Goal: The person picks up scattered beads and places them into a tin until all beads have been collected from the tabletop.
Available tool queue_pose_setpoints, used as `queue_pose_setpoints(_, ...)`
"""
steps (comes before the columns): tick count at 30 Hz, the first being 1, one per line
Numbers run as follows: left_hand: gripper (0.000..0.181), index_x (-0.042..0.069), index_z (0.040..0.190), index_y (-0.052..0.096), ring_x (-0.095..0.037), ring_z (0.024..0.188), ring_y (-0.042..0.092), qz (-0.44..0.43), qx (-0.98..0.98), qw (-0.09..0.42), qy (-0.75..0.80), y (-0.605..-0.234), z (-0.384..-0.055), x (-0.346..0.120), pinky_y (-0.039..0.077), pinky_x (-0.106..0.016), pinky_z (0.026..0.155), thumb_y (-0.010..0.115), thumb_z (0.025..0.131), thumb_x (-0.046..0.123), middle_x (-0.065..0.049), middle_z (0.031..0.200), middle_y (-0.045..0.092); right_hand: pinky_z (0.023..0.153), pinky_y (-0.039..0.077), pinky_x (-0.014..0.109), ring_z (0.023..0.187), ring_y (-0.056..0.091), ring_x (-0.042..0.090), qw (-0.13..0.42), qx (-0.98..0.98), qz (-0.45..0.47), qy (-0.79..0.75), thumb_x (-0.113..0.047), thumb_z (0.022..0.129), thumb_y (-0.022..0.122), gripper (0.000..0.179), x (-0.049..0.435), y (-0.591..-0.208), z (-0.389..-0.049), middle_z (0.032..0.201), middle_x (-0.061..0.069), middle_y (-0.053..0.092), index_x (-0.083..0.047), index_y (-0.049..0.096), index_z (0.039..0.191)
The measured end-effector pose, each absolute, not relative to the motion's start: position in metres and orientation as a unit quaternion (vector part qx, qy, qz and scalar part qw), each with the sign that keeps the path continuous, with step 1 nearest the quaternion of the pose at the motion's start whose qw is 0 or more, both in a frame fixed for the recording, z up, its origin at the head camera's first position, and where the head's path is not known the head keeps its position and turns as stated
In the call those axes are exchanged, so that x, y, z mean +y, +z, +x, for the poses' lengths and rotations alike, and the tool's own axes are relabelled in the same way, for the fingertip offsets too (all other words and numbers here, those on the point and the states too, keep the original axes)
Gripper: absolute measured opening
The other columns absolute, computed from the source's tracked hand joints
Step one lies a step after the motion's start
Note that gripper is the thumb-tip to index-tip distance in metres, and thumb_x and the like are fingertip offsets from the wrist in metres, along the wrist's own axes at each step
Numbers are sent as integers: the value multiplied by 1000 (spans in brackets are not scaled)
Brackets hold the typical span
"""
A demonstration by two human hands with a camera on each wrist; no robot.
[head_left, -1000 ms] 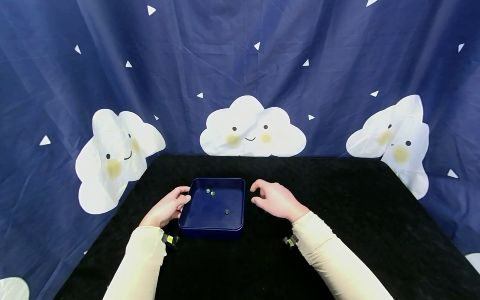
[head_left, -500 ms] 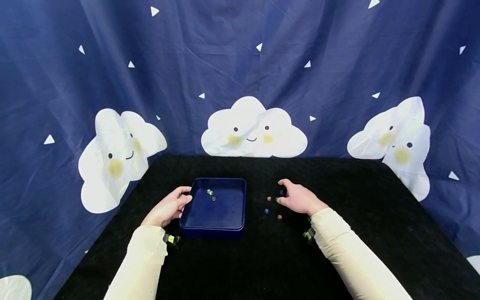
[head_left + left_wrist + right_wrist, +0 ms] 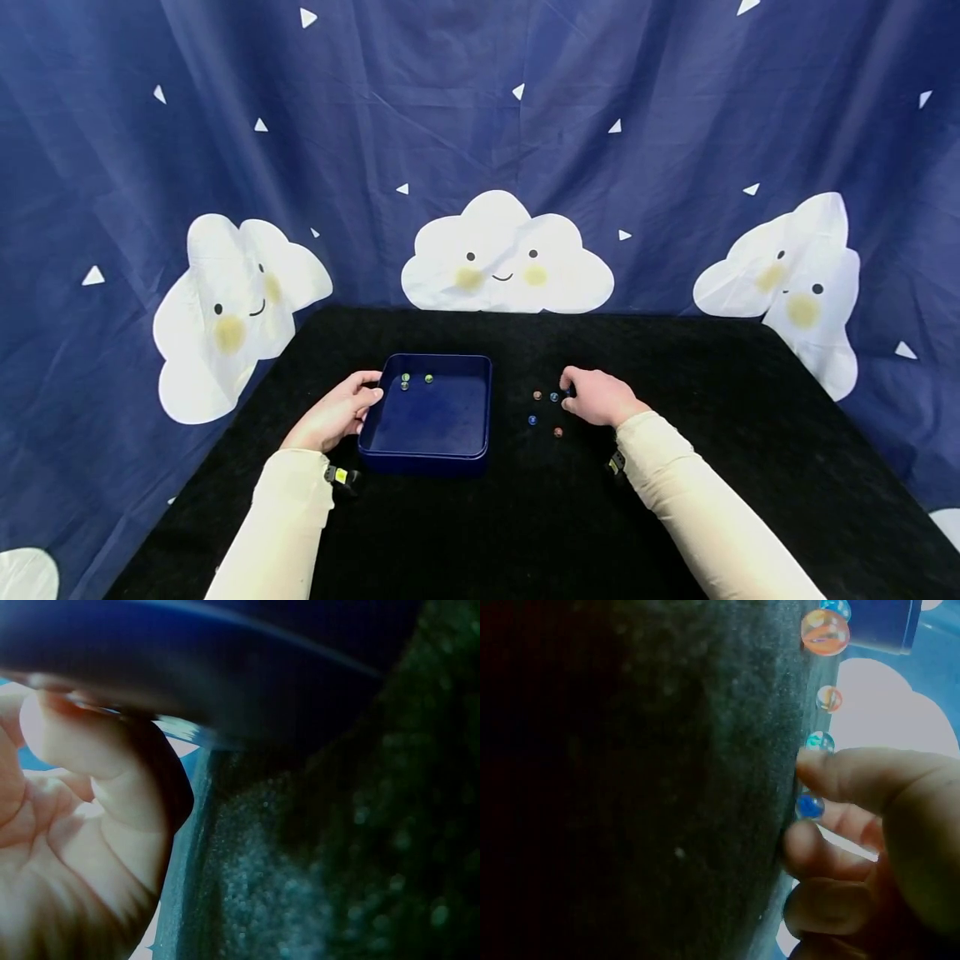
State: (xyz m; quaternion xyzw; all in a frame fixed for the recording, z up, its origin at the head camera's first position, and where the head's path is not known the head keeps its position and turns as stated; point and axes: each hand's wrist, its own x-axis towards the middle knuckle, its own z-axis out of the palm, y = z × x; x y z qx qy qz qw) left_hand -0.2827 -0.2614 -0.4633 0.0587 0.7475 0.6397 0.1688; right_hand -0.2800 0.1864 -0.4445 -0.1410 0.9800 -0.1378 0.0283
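My left hand grips the left side of a square blue box, thumb and fingers at its wall. Three greenish glass marbles lie in the far left part of the box. To the right of it, my right hand is low over the black cloth. A dark blue marble sits between its thumb and forefinger, which pinch it in the right wrist view. Just left of these fingers lies a clear bluish marble. The box's underside and my left fingertips are partly hidden.
Several loose marbles lie between box and right hand: a blue marble, an orange marble and a reddish marble. Black cloth covers the table. Behind it hangs a blue curtain with white clouds.
My right hand has moved right, from beside the box to the loose marbles, and its fingers have closed round a blue one. The marbles inside the box have rolled; my left hand stays put.
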Motion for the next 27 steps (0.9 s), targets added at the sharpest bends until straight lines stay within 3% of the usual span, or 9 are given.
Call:
queue_pose_setpoints(2,46,2,146,35,-10,66,50,60,749,171,638,-463,-283,-261,50,-26,55,52,105,15,-6,92,50,67,50,43,76,61,21,16,980,-141,-137,-15,87,69,7,187,-444,-279,87,1,67,-19,64,90)
queue_pose_setpoints(5,46,2,146,36,-12,67,51,58,749,173,637,-461,-283,-261,50,-27,55,52,105,15,-9,94,51,64,50,41,72,60,18,4,980,-144,-136,-11,87,66,12,189,-443,-279,79,-3,64,-20,62,80)
queue_pose_setpoints(13,48,1,148,34,-15,69,51,62,752,173,633,-460,-284,-262,50,-28,55,52,106,16,-12,96,52,71,52,44,78,62,20,26,981,-141,-132,-13,87,73,9,192,-442,-279,88,1,66,-14,63,89)
queue_pose_setpoints(21,48,2,147,34,-11,66,50,61,749,172,637,-461,-282,-262,49,-27,54,52,106,15,-7,91,49,68,49,39,69,58,14,-31,967,-184,-173,-15,86,75,14,171,-428,-270,74,-9,61,-19,62,82)
queue_pose_setpoints(27,46,1,147,35,-10,65,49,60,750,168,637,-461,-281,-262,49,-26,54,52,105,14,-6,88,48,67,51,39,62,58,8,-70,960,-197,-188,-25,87,77,14,144,-418,-262,70,-14,59,-24,64,87)
